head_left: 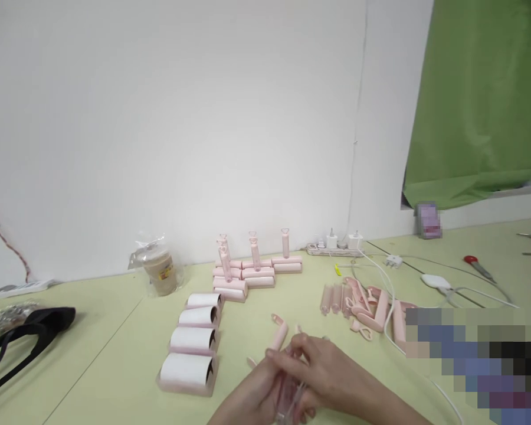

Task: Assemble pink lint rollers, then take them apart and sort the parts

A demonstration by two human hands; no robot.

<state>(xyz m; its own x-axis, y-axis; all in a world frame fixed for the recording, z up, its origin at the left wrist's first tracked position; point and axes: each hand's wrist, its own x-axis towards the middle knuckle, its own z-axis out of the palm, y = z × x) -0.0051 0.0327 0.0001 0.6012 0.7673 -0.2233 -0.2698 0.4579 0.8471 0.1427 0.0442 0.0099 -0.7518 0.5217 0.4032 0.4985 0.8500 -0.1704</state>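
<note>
My left hand and my right hand meet at the front of the table, closed around a clear, pinkish plastic piece. The fingers cover much of it, so its full shape is hidden. A small pink tip sticks up by my right fingers. Just beyond my hands lies a pink curved handle part. To the left, several white paper rolls sit in a row in pinkish clear covers. Farther back, pink lint rollers stand grouped with upright handles.
Pink plastic parts and clear pink tubes lie to the right, crossed by a white cable. A power strip sits by the wall. At left are a bagged cup and a black strap. Red-ended scissors-like tool lies far right.
</note>
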